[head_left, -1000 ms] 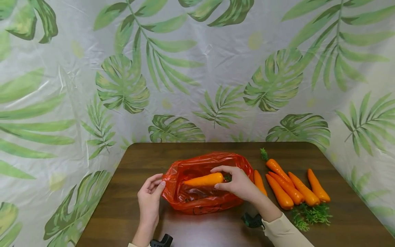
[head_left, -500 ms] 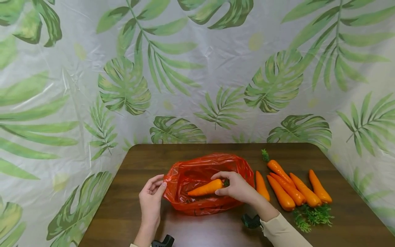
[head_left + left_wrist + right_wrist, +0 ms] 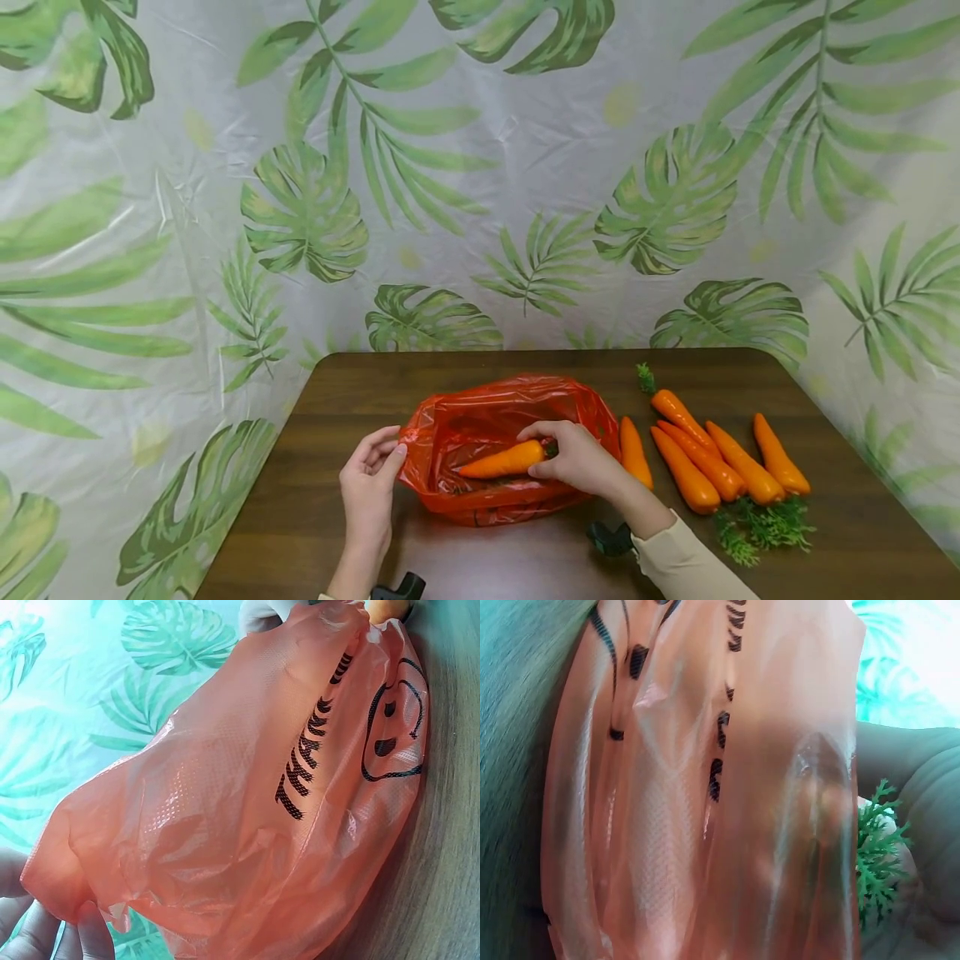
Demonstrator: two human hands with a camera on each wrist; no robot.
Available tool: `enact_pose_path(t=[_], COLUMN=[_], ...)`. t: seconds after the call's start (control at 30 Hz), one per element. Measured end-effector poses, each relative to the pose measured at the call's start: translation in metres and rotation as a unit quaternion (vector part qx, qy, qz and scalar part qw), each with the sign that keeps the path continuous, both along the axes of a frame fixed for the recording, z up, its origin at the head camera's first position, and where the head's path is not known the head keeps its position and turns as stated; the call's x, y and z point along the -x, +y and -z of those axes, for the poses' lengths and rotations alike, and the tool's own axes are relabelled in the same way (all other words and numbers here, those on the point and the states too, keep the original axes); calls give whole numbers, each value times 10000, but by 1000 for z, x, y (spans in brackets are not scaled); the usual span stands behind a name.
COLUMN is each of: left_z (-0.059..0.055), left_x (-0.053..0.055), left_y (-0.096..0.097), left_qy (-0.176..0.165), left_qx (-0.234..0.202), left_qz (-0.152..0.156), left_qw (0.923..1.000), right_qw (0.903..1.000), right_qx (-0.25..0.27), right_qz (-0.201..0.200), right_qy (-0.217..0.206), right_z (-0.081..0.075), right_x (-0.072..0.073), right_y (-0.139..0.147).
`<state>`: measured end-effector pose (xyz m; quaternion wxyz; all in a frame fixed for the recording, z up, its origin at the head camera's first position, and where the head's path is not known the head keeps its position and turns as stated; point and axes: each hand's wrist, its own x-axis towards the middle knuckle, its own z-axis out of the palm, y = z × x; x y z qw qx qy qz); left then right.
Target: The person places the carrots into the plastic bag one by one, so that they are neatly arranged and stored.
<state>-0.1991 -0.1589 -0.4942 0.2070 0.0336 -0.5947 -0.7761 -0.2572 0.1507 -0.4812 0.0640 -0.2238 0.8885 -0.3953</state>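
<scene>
Glare is being reflected by the table [image 3: 491, 562] and the bag [image 3: 214, 817]; in the right wrist view, the backdrop [image 3: 911, 671] is being washed out and blurred.

The head view looks forward and down on the red bag [image 3: 480, 505] that both wrist views face up close.

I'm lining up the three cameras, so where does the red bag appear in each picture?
Head: the red bag sits low centre, left of the loose carrots.
Left wrist: the red bag fills most of the picture, lower left to upper right.
Right wrist: the red bag is a broad upright band through the middle.
Shared landmark: leaf-patterned backdrop, across the top in head, upper left in left wrist, upper right in right wrist.
</scene>
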Motion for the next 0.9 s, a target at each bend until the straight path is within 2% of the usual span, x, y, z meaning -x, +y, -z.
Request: enact_pose_path(t=[0.33,0.63,0.9], left_z=[0,-1,-2], left_x=[1,0,-1], left_y=[-1,-1,-1], left_qy=[-28,-58,-107], left_qx=[70,63,14], left_qz=[-22,-65,-101], left_qw=[10000,9999,9999], right_qw=[9970,9960,9963], right_qx=[-411,-537,-416], right_qz=[119,169,242], right_qy=[644,696,718], right_z=[1,-1,-13], right_x=[1,0,-6], right_y=[-1,1,-1])
